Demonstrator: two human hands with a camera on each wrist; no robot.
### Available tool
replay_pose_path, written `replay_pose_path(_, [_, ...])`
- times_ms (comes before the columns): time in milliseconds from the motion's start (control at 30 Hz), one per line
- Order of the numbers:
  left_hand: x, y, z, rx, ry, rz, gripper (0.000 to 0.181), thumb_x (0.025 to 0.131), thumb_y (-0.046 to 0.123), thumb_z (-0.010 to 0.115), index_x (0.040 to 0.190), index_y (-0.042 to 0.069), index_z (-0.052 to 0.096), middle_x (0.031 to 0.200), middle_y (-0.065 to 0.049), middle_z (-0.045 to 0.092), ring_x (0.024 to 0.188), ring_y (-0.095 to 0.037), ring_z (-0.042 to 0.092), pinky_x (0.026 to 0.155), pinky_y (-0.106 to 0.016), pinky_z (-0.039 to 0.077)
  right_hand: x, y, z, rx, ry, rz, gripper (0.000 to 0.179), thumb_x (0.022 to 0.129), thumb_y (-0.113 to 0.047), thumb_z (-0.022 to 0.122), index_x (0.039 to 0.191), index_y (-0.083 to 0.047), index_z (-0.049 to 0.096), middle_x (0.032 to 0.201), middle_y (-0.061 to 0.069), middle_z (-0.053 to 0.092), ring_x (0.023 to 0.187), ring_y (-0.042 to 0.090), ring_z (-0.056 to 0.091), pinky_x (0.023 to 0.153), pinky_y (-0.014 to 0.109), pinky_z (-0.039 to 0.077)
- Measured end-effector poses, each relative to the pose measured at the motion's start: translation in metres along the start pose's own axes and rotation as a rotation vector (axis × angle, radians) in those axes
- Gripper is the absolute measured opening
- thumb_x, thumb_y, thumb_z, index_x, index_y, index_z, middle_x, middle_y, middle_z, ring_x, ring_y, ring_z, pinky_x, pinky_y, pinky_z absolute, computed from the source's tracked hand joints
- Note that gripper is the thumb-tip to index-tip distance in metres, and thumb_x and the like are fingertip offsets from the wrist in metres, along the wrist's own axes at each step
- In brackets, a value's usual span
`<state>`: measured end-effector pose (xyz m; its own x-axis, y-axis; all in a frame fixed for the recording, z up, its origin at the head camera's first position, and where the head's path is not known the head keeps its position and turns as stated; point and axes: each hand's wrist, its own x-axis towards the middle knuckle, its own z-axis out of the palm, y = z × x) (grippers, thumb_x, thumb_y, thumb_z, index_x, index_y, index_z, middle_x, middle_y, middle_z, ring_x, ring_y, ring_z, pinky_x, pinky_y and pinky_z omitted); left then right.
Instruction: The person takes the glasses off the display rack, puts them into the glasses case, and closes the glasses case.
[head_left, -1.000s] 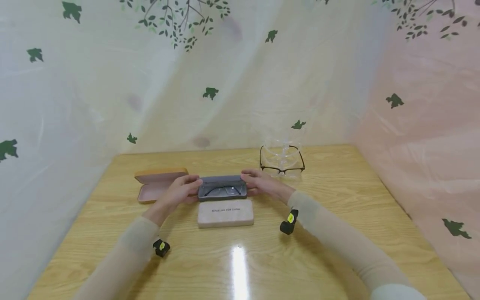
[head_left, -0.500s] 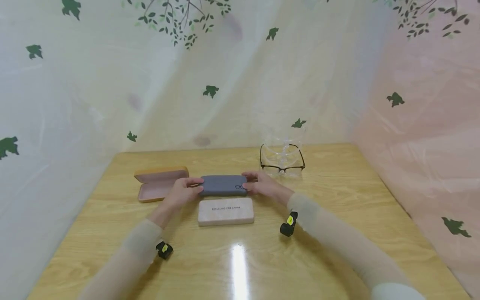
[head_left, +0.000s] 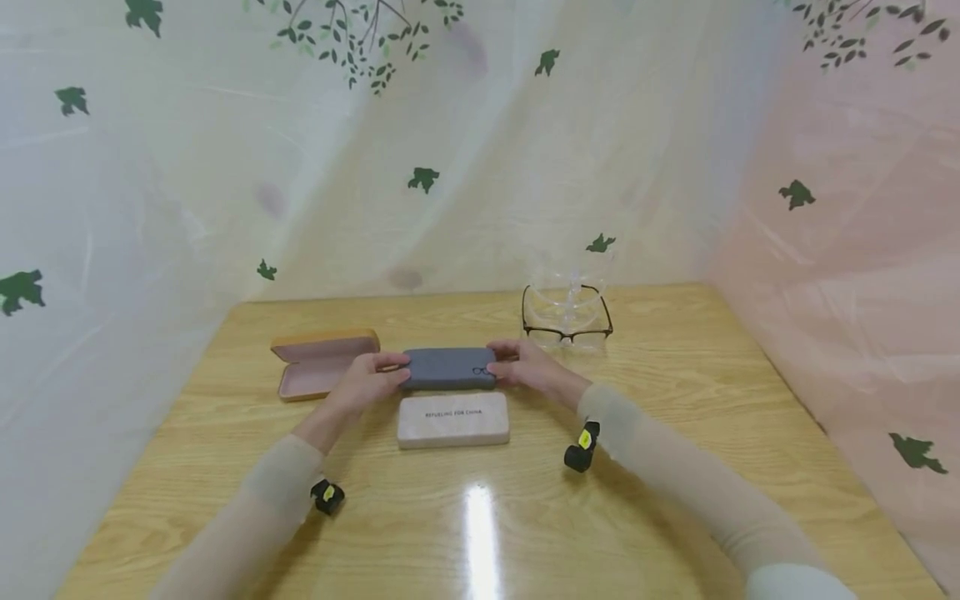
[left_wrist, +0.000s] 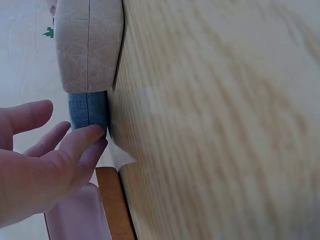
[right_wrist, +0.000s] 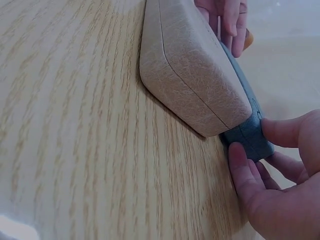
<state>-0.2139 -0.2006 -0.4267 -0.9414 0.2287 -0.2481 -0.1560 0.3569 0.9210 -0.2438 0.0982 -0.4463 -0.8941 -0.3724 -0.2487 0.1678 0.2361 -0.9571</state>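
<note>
A closed blue-grey glasses case [head_left: 442, 368] lies on the wooden table, a small glasses print near its right end. My left hand [head_left: 363, 382] is at its left end; in the left wrist view, fingertips [left_wrist: 95, 132] touch the end while the thumb [left_wrist: 32, 116] stands apart above the lid. At the other end my right hand [head_left: 528, 367] holds the case, thumb on the lid and fingers against the end and side, as the right wrist view shows. The glasses seen inside it earlier are hidden under the lid. Directly in front lies a closed pale case [head_left: 453, 421] lettered "REFUELING FOR CHINA".
Left of my left hand, an orange case [head_left: 322, 338] stands open with a pink lining. Black-framed glasses [head_left: 567, 336] sit on a clear stand [head_left: 572, 304] at the back right. A patterned curtain [head_left: 480, 208] rises behind the table.
The blue-grey case's lid has swung down and shut over the glasses inside, with both hands at its ends. Over the last half second the hands have hardly moved.
</note>
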Motion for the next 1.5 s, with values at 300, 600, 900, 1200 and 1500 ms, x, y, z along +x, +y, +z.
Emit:
replay_pose_path(300, [-0.003, 0.009, -0.010, 0.212, -0.112, 0.155, 0.046, 0.101, 0.013, 0.064, 0.139, -0.012, 0.052, 0.146, -0.031, 0.047, 0.133, -0.045, 0.048, 0.099, -0.047, 0.052, -0.010, -0.006, -0.011, -0.047, -0.002, -0.001, 0.055, 0.095, -0.002, 0.069, 0.146, 0.002, 0.050, 0.145, 0.021, 0.051, 0.118, 0.031, 0.063, 0.093, 0.035, 0.056])
replay_pose_path(600, [-0.005, 0.050, -0.001, 0.506, -0.184, 0.280, 0.048, 0.102, 0.029, 0.063, 0.140, 0.001, 0.057, 0.142, -0.019, 0.056, 0.130, -0.041, 0.052, 0.104, -0.056, 0.045, -0.040, -0.017, -0.049, -0.239, -0.181, -0.034, 0.048, 0.104, -0.020, 0.060, 0.146, 0.000, 0.049, 0.137, 0.021, 0.052, 0.114, 0.033, 0.064, 0.095, 0.042, 0.055])
replay_pose_path(900, [0.001, 0.089, 0.020, 0.331, -0.374, 0.153, 0.050, 0.101, 0.030, 0.065, 0.144, 0.006, 0.055, 0.141, -0.012, 0.056, 0.123, -0.028, 0.057, 0.097, -0.045, 0.053, -0.074, -0.040, -0.104, -0.344, -0.316, -0.039, 0.046, 0.107, -0.025, 0.055, 0.146, -0.001, 0.050, 0.135, 0.027, 0.054, 0.118, 0.042, 0.060, 0.095, 0.043, 0.055])
replay_pose_path(1200, [0.036, 0.100, 0.052, 0.183, -0.354, 0.208, 0.043, 0.105, 0.025, 0.059, 0.144, 0.007, 0.053, 0.139, -0.014, 0.057, 0.122, -0.033, 0.060, 0.097, -0.046, 0.054, -0.096, -0.049, -0.154, -0.370, -0.118, -0.090, 0.047, 0.105, -0.030, 0.060, 0.143, -0.004, 0.053, 0.130, 0.014, 0.062, 0.112, 0.035, 0.063, 0.094, 0.046, 0.055])
replay_pose_path(1500, [0.061, 0.104, 0.090, -0.092, -0.142, 0.164, 0.046, 0.103, 0.016, 0.061, 0.147, 0.005, 0.048, 0.138, -0.019, 0.055, 0.126, -0.040, 0.055, 0.098, -0.045, 0.053, -0.099, -0.021, -0.175, -0.333, 0.190, -0.209, 0.055, 0.103, -0.027, 0.063, 0.147, 0.001, 0.046, 0.144, 0.021, 0.049, 0.115, 0.027, 0.060, 0.089, 0.037, 0.058])
